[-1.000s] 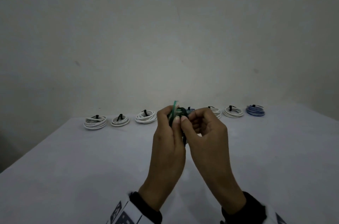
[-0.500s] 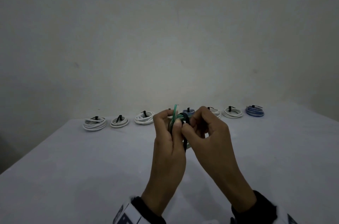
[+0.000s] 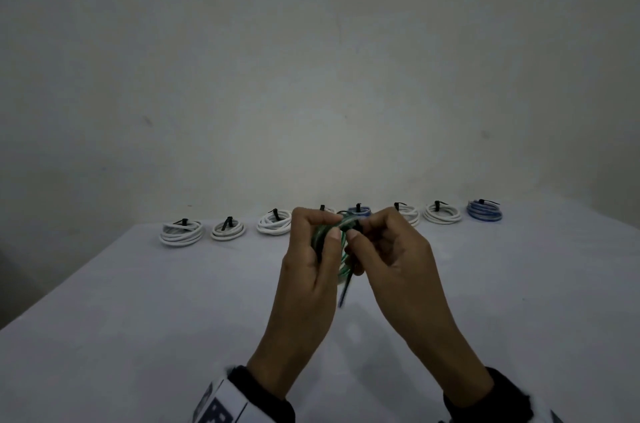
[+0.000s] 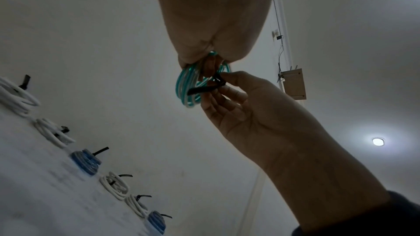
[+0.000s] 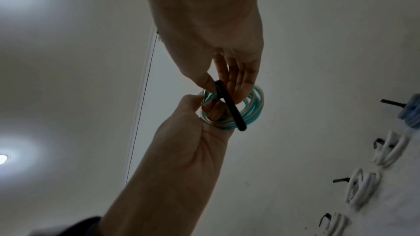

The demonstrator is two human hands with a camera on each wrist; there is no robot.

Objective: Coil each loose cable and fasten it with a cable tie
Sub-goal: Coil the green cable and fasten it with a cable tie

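A coiled green-and-white cable (image 3: 341,251) (image 4: 189,85) (image 5: 252,112) is held upright above the table in my left hand (image 3: 320,242), fingers curled round its left side. A black cable tie (image 3: 346,287) (image 4: 204,89) (image 5: 229,105) wraps round the coil, its tail hanging down toward me. My right hand (image 3: 360,237) pinches the tie at its head (image 4: 219,80) (image 5: 218,83), thumb and forefinger on it, just right of the coil. Both hands hover over the table's middle.
Along the far edge of the white table (image 3: 138,318) lies a row of tied coils: white ones (image 3: 180,232) (image 3: 228,230) (image 3: 275,221) (image 3: 443,213) and blue ones (image 3: 484,211) (image 3: 360,209), each with a black tie. A bare wall stands behind.
The coil has turned a little in my left hand and its upright green end no longer sticks up. The tie's tail now hangs lower below the coil. Both hands stay close together.
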